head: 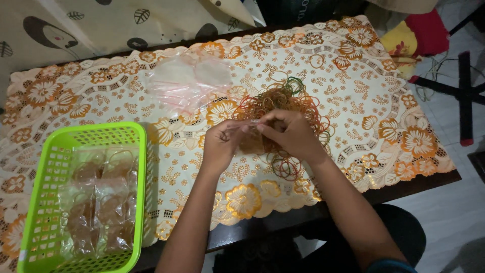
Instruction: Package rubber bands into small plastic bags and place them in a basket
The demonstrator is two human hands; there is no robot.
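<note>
Soft, even indoor light, faint shadows, slight blur, mild bending at edges.

We see basket of filled bags at worktop left, empty bags behind centre, rubber bands right of those.

I see a small clear plastic bag partly filled with brownish rubber bands, pinched at its top edge between the fingertips of both hands. A loose heap of orange, red and green rubber bands lies just beyond the fingers, touching them.
</note>
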